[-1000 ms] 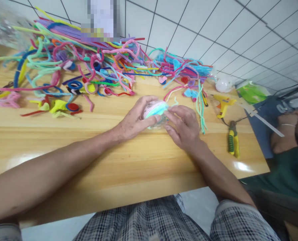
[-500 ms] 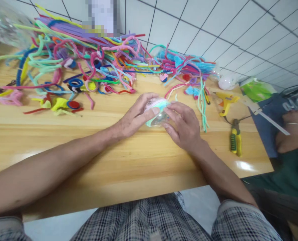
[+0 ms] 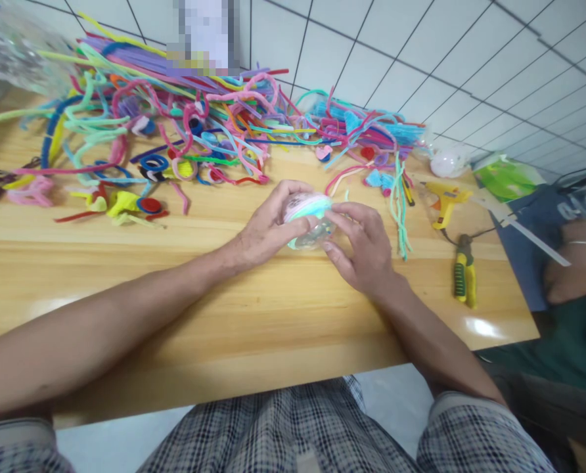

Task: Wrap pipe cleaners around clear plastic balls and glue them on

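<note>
A clear plastic ball (image 3: pixel 305 203) with pastel pink, aqua and green bands is between my hands, low over the table's middle. My left hand (image 3: pixel 268 226) wraps its left side, thumb across the front and fingers behind. My right hand (image 3: pixel 364 243) is curved at the right side, with index fingertip and thumb at the ball. Whether the bands lie inside or on the ball I cannot tell. Just right of my right hand lie mint-green pipe cleaners (image 3: pixel 399 210). Beyond the ball are a pink and a cream pipe cleaner (image 3: pixel 345 176).
A heap of colourful pipe cleaners (image 3: pixel 175 112) runs along the tiled wall. To the right are a yellow glue gun (image 3: pixel 443 200), yellow-green pliers (image 3: pixel 464 272) and another clear ball (image 3: pixel 448 161). A plastic bag (image 3: pixel 22 52) stands far left. Another person's arm (image 3: pixel 576 263) is at the right edge.
My left thumb has shifted slightly right and down on the ball, showing more of its coloured bands. My right fingers have moved only a little. The view has shifted slightly.
</note>
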Demonstrator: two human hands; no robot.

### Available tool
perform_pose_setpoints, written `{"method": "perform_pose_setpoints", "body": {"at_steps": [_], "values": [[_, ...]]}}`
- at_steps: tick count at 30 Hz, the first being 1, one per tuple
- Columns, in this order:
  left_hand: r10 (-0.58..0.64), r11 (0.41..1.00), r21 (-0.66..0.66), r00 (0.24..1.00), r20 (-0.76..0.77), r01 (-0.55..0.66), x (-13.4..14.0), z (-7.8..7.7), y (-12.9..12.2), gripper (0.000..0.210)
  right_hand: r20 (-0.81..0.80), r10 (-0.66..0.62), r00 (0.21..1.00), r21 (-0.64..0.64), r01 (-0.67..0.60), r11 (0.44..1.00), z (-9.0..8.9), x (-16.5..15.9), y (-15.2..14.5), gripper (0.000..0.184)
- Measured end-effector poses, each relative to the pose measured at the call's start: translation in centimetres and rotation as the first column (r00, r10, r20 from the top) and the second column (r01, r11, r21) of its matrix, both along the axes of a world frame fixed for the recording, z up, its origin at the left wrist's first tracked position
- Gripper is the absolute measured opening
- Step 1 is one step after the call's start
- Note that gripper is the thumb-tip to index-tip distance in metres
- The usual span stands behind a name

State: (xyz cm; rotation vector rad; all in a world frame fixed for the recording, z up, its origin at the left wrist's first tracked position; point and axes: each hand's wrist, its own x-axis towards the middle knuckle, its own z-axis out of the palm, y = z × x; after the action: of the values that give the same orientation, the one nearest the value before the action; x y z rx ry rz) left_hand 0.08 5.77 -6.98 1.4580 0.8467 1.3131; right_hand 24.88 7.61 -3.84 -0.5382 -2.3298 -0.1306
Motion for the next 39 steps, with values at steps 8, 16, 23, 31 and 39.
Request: {"method": "perform_pose_setpoints", "body": {"at_steps": [8, 16, 23, 31, 39], "values": [[0.012, 1.000, 0.008, 0.999, -0.038, -0.012, -0.2, -0.2, 0.1, 0.055, 0.021, -0.017, 1.000, 0.026, 0.017, 1.000, -0.4, 0.0, 0.0, 0.055], [0.003, 0.998, -0.062, 0.999, 0.032, -0.001, -0.1, -0.2, -0.1, 0.053, 0.067, -0.040, 0.997, 0.026, 0.038, 0.999, -0.6, 0.0, -0.1, 0.065], [0.070, 0.997, -0.016, 0.997, -0.015, -0.070, 0.1, -0.5, 0.5, 0.051, 0.029, -0.024, 0.999, 0.047, 0.023, 0.999, -0.5, -0.4, -0.2, 0.065], [0.047, 0.998, 0.042, 0.996, -0.070, -0.044, -0.1, -0.4, 0.3, 0.050, 0.065, -0.037, 0.997, 0.015, 0.036, 0.999, -0.7, -0.4, -0.3, 0.068], [-0.023, 0.997, 0.076, 0.989, -0.145, 0.034, -1.1, -0.5, 0.0, 0.063, 0.102, -0.071, 0.992, -0.040, 0.076, 0.996, -0.9, -0.3, -0.5, 0.066]]}}
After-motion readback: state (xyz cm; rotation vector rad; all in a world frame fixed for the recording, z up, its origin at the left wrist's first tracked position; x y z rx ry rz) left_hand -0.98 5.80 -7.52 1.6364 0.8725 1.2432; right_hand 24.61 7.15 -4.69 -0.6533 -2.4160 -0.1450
